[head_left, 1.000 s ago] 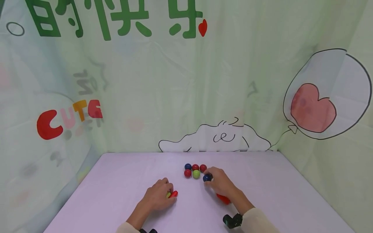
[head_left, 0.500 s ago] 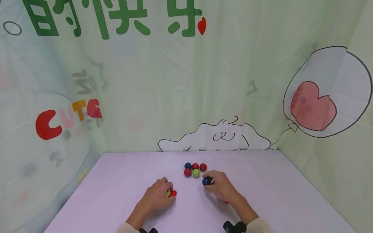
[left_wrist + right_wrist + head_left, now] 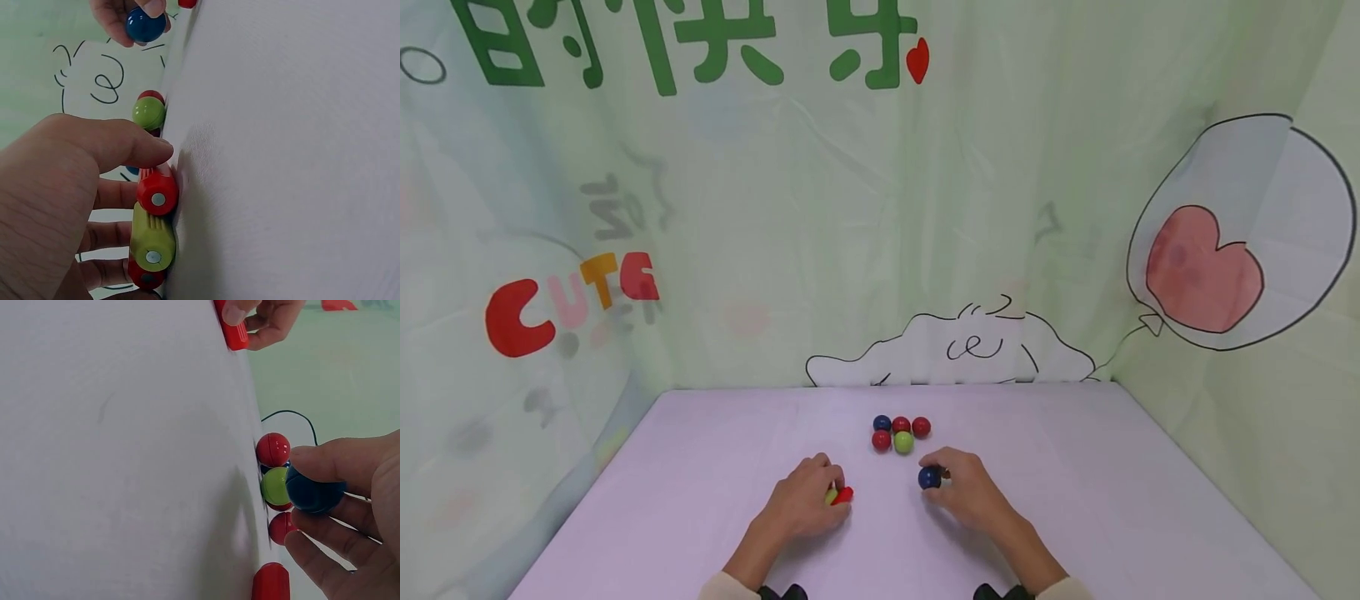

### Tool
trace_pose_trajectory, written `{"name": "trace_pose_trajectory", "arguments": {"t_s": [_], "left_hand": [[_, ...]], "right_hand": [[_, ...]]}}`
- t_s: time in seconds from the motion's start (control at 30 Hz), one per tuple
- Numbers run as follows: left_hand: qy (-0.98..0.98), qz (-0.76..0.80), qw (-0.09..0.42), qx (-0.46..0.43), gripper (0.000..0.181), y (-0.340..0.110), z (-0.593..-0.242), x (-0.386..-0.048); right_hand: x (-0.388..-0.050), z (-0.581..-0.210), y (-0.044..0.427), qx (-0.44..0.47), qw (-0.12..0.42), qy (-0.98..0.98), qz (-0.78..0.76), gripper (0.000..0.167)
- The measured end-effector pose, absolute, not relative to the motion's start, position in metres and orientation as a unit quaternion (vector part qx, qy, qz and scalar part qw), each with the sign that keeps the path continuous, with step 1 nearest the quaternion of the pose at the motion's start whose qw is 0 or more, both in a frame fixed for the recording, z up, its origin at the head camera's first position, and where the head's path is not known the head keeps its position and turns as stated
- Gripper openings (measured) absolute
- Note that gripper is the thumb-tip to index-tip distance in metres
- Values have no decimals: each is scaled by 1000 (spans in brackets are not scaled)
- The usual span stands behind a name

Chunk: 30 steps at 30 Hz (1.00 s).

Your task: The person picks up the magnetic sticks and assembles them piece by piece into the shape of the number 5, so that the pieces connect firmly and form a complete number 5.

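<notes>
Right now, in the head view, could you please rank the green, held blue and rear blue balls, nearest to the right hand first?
1. Held blue ball: in the right hand.
2. Green ball: front row, right.
3. Rear blue ball: back row, left.

L hand [image 3: 807, 500]: back up, fingers bent, thumb [image 3: 134, 145] opposing, gripping. R hand [image 3: 970, 492]: well apart from L, thumb [image 3: 334, 464] & fingers pinching, rest loosely bent per R wrist cam. L forearm [image 3: 755, 552] & R forearm [image 3: 1028, 552] reach fwd, angled inward; pale sleeves [image 3: 727, 587] at bottom edge, hd view.
</notes>
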<state>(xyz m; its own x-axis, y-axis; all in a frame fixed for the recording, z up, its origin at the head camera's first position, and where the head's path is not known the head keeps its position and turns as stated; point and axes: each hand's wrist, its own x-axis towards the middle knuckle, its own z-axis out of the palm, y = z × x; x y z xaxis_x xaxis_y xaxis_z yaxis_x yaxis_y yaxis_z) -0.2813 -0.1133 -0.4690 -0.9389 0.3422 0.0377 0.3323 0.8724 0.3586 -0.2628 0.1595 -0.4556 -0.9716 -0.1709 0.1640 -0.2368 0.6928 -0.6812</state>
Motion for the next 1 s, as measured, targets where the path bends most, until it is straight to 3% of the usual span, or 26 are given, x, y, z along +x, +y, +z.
{"name": "trace_pose_trajectory", "arguments": {"t_s": [1.0], "left_hand": [[968,192,-3,164,25,-115,-475,-280]], "right_hand": [[-263,-471,166,116,32,-932,341,36]]}}
